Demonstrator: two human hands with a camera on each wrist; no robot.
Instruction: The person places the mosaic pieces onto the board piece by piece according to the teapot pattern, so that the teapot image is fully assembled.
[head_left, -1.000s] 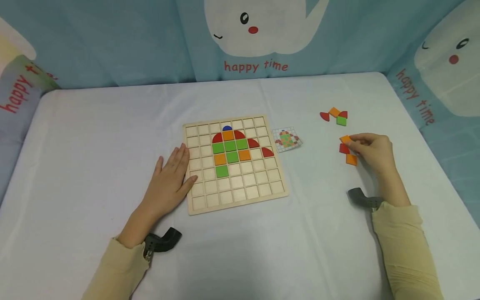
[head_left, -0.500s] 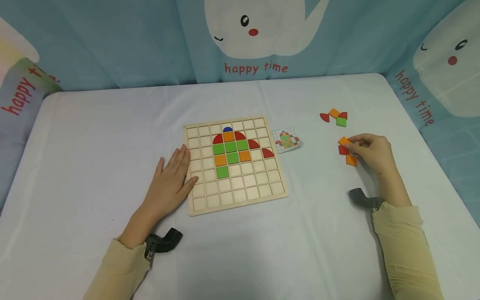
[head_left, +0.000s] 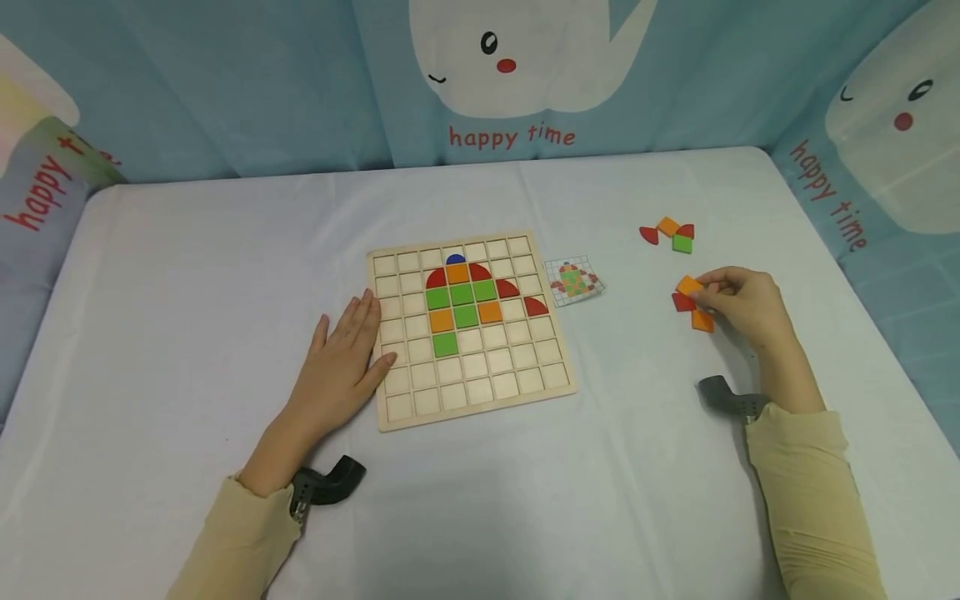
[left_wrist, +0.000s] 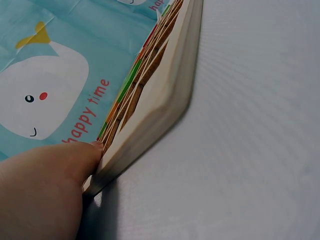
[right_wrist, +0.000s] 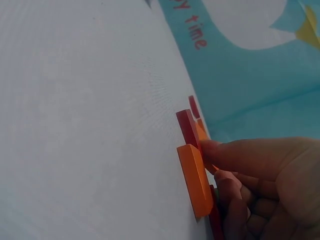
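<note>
In the head view my left hand [head_left: 336, 367] rests at the left edge of a wooden grid board [head_left: 480, 406], fingers straight and thumb over the rim. Red, orange, green and blue tiles fill some of its cells. Off to the right, my right hand [head_left: 750, 304] pinches an orange square tile [head_left: 689, 286] between thumb and fingers. Partly under that tile lies a red tile [head_left: 682, 302], and a second orange tile [head_left: 702, 321] sits just below. The right wrist view shows the red tile [right_wrist: 187, 125] and the nearer orange tile [right_wrist: 195, 182] beside my thumb.
A small printed pattern card [head_left: 573, 281] lies against the board's right side. Farther back at the right is a loose cluster with a green square tile [head_left: 682, 243], an orange tile [head_left: 668, 226] and red pieces. A blue printed curtain [head_left: 300, 92] borders the white table.
The pinched orange tile and the red tile under it have shifted slightly left and toward me. My left hand and the board stay in place.
</note>
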